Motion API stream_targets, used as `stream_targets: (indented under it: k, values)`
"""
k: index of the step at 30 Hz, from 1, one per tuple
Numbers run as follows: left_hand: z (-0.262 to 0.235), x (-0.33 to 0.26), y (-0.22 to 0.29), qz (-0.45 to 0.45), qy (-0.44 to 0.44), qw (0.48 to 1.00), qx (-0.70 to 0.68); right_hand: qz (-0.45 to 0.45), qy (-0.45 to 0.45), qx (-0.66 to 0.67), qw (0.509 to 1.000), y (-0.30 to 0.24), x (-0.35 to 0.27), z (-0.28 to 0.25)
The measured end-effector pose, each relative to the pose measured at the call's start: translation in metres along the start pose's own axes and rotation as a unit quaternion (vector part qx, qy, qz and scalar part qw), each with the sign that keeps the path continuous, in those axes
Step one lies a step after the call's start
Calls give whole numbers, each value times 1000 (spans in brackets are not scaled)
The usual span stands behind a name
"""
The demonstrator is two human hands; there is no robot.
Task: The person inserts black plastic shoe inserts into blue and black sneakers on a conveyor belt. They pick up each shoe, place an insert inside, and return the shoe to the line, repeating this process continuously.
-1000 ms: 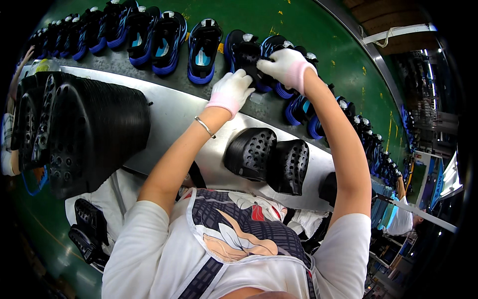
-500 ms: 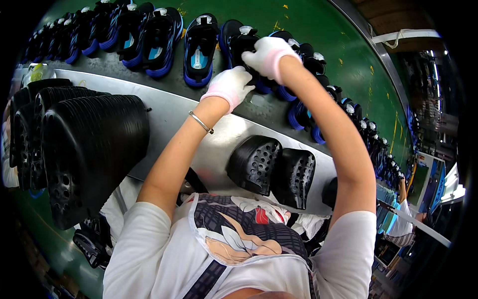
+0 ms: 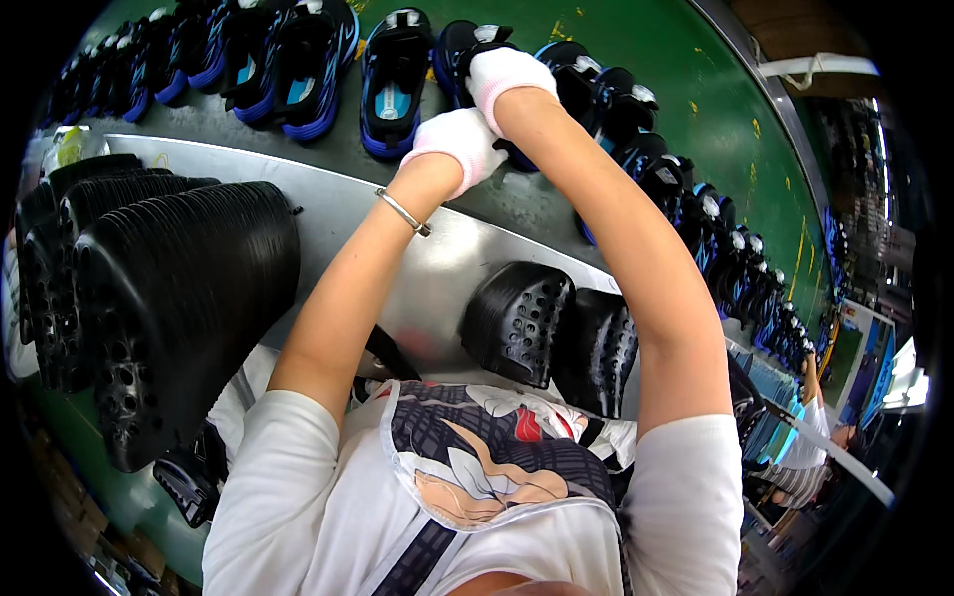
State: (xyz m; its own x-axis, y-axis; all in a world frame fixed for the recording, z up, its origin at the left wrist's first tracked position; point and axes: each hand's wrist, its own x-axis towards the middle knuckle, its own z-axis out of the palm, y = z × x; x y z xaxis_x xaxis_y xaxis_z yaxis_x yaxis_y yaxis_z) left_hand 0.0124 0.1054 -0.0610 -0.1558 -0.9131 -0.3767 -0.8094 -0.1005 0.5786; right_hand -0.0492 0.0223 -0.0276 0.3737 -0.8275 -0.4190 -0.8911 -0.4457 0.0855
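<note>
Change since earlier frames: both gloved hands have travelled farther up and away from the body, and the stack of black uppers at the left now fills more of the view.
Left hand (image 3: 457, 147): white-gloved, curled against the near end of the black-and-blue sandal (image 3: 475, 45); how tightly the fingers close cannot be told, since the glove hides them.
Right hand (image 3: 507, 72): white-gloved, laid over the top of the same sandal and closed on it.
Sandal position: on the green conveyor belt (image 3: 636, 45), just beyond the far edge of the steel shelf (image 3: 437, 268).
Sandal long axis: runs across the belt, away from the shelf; which end is the toe cannot be told under the hands.
Row of sandals (image 3: 298, 65): side by side along the belt on both sides of the held one, long axes parallel to it.
Two black perforated uppers (image 3: 556, 333): on the shelf, near the body.
Stack of black uppers (image 3: 159, 288): at the shelf's left end.
Bracelet (image 3: 402, 212): on the left wrist.
</note>
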Motion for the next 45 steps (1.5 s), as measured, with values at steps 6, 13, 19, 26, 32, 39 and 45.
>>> stream_targets:
  k: [6, 13, 19, 26, 32, 39, 45]
  values:
    - [-7, 4, -13, 36, 2, 998, 49, -69, 14, 86, 994, 17, -23, -11]
    - [-10, -37, 5, 116, 347, 926, 90, 37, 59, 55, 996, 100, -113, 0]
    - [21, 6, 22, 103, 167, 980, 21, -15, -6, 26, 1000, 114, -121, 38]
    - [46, -24, 51, 157, 97, 982, 29, -20, -29, 1, 999, 147, -166, 41]
    - [48, -15, 35, 168, 108, 980, 25, -29, 114, 73, 990, 141, -211, 24]
    - [35, -47, 21, 180, 180, 959, -125, -174, 133, -16, 976, 42, -287, 12]
    - [34, -72, 4, 176, 177, 962, -108, -141, 17, -22, 990, 11, -272, 43]
